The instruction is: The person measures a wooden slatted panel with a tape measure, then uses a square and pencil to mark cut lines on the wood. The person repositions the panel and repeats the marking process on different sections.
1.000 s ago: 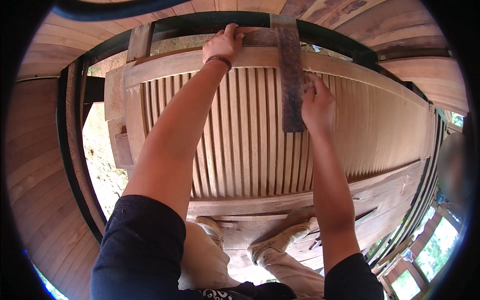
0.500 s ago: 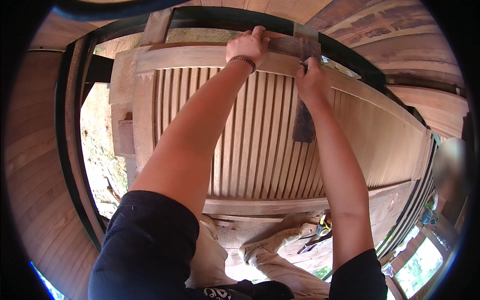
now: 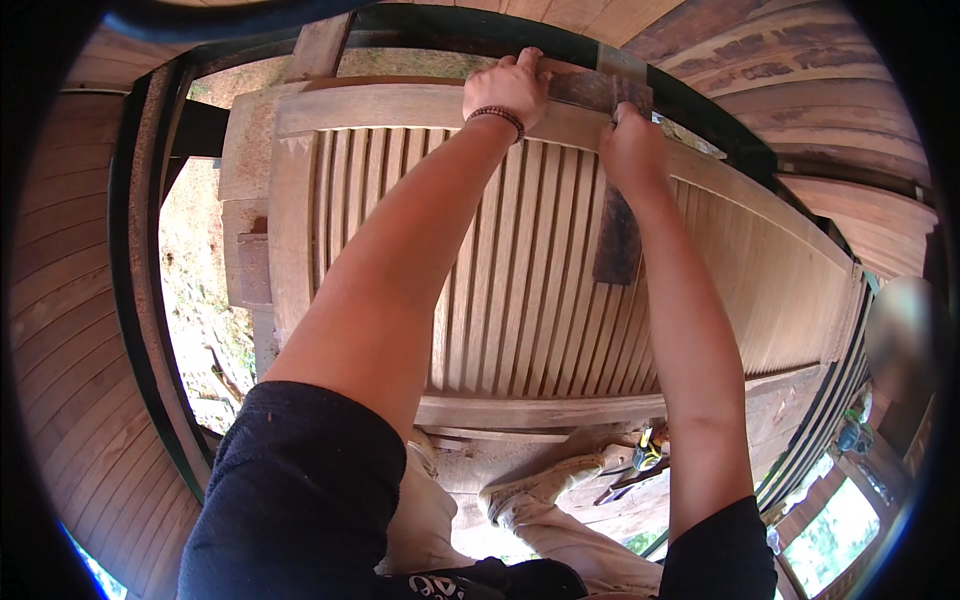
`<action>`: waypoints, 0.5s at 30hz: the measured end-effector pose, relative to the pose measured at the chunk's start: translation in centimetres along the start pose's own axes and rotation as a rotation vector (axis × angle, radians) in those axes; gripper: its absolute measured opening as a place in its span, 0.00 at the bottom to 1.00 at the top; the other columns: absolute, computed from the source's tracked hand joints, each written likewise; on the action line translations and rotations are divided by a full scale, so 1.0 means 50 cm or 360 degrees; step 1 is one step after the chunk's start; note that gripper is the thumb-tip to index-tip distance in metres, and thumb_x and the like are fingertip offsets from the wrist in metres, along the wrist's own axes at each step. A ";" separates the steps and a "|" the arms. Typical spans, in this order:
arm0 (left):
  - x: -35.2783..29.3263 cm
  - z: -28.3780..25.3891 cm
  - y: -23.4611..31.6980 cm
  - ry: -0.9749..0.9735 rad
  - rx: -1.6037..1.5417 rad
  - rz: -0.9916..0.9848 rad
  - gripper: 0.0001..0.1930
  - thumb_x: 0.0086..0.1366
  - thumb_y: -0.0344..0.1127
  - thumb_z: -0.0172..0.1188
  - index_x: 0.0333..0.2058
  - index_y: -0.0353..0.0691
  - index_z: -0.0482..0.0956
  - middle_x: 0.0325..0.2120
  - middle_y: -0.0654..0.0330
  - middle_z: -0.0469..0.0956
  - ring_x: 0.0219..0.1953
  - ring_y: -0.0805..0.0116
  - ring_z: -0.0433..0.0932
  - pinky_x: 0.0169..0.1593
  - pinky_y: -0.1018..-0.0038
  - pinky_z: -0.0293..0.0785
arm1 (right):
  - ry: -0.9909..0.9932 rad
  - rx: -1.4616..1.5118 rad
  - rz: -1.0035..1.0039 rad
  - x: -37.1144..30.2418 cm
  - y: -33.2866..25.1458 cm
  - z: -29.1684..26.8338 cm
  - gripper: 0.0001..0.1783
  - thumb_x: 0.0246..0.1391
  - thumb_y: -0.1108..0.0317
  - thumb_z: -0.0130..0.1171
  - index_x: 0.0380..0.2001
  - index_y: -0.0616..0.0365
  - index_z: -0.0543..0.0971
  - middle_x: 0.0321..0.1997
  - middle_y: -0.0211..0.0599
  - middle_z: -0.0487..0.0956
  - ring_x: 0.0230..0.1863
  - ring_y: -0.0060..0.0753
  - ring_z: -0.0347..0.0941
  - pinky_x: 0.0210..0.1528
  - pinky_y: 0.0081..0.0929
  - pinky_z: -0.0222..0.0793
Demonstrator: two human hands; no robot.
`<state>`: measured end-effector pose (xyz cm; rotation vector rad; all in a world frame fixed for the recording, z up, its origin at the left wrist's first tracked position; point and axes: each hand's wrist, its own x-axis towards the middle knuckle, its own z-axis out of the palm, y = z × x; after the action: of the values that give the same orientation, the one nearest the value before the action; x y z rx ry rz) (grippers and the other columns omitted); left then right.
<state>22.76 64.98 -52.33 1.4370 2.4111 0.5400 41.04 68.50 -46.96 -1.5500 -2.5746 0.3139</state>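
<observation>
A slatted wooden panel point(image 3: 500, 290) lies below me in a plain wooden frame. Across its far rail rests a dark wooden square point(image 3: 616, 240); one arm runs along the rail's far edge and the other points toward me over the slats. My left hand point(image 3: 507, 92) is bent over the far edge, gripping the left end of the square's cross arm. By the square's corner, my right hand point(image 3: 636, 148) is closed, thumb and forefinger pinched together. What sits in that pinch is hidden. The right hand also covers part of the square.
Dark beams point(image 3: 700, 115) run beyond the panel's far edge. At its left are rough wood blocks point(image 3: 252, 270). A tape measure point(image 3: 648, 450) lies past the near rail, beside my shoe point(image 3: 545, 480). Further right stands a blurred pale shape point(image 3: 900, 330).
Both hands and the square sit slightly farther right in the picture. The panel has shifted a little that way too; my grip looks the same.
</observation>
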 end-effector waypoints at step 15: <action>-0.005 -0.002 -0.001 0.0019 -0.0005 0.0023 0.25 0.74 0.56 0.49 0.65 0.58 0.70 0.55 0.55 0.81 0.57 0.53 0.80 0.61 0.55 0.75 | 0.0138 0.0284 0.0103 -0.033 0.023 -0.009 0.12 0.60 0.64 0.58 0.41 0.61 0.79 0.35 0.59 0.84 0.41 0.64 0.82 0.45 0.54 0.77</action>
<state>22.79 64.73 -52.25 1.4550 2.4096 0.5573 42.89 67.61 -46.79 -1.5493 -2.3635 0.4587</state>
